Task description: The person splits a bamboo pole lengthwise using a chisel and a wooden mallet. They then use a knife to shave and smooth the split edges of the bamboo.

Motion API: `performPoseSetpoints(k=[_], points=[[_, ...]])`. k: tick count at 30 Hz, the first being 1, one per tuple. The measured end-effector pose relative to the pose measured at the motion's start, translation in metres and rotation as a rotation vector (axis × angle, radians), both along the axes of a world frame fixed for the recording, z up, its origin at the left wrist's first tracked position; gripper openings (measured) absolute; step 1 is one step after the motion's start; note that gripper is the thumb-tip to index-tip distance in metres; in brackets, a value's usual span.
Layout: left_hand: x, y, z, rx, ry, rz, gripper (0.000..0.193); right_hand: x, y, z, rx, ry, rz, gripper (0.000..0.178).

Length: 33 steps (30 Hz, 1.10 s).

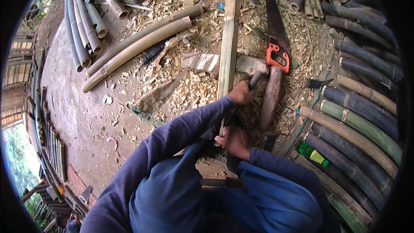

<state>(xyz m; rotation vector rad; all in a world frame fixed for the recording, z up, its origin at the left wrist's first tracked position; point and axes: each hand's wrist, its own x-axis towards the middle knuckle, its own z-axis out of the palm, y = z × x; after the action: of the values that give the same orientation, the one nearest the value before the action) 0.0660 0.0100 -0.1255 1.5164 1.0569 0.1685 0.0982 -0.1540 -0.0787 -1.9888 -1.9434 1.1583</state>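
A long split bamboo piece (227,47) runs from the far middle toward my lap and lies across a rough wooden block (200,63). Beside its right edge my left hand (242,93) is closed round a tool with a dark round handle (255,79). The rest of that tool is mostly hidden by my hand and sleeve. My right hand (235,142) is closed nearer my body, by the near end of the bamboo piece; what its fingers hold is hidden.
A handsaw (276,39) with an orange handle lies right of the bamboo piece, above a wooden log (271,97). Two bamboo poles (138,54) lie left among wood chips. Many bamboo lengths (358,125) line the right, with a green bottle (312,153) on them.
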Motion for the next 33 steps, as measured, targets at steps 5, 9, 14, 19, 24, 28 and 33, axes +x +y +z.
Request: performPoseSetpoints(k=[5,9,14,19,24,28,33], points=[[-0.012,0.011,0.01,-0.106,-0.29,0.116,0.042,-0.009,0.003,0.008,-0.14,0.051,-0.005,0.033],[-0.027,0.057,0.138,-0.209,-0.74,0.317,0.021,0.021,0.001,-0.002,-0.493,0.676,-0.222,0.023],[-0.132,0.083,0.184,0.264,-0.444,0.592,0.021,0.05,0.017,0.025,-0.866,0.904,-0.35,0.019],[-0.225,0.029,0.06,0.262,0.272,0.525,0.03,0.017,0.017,0.007,-0.729,0.759,-0.241,0.035],[-0.254,-0.043,-0.005,0.099,0.392,0.654,0.032,0.01,0.012,0.013,-0.907,1.154,-0.744,0.052],[-0.247,-0.051,-0.008,0.03,0.438,0.699,0.032,-0.001,0.006,0.009,-0.797,1.169,-0.845,0.046],[-0.243,-0.044,-0.008,0.048,0.484,0.717,0.033,0.021,0.007,-0.015,-1.133,1.663,-0.83,0.039]])
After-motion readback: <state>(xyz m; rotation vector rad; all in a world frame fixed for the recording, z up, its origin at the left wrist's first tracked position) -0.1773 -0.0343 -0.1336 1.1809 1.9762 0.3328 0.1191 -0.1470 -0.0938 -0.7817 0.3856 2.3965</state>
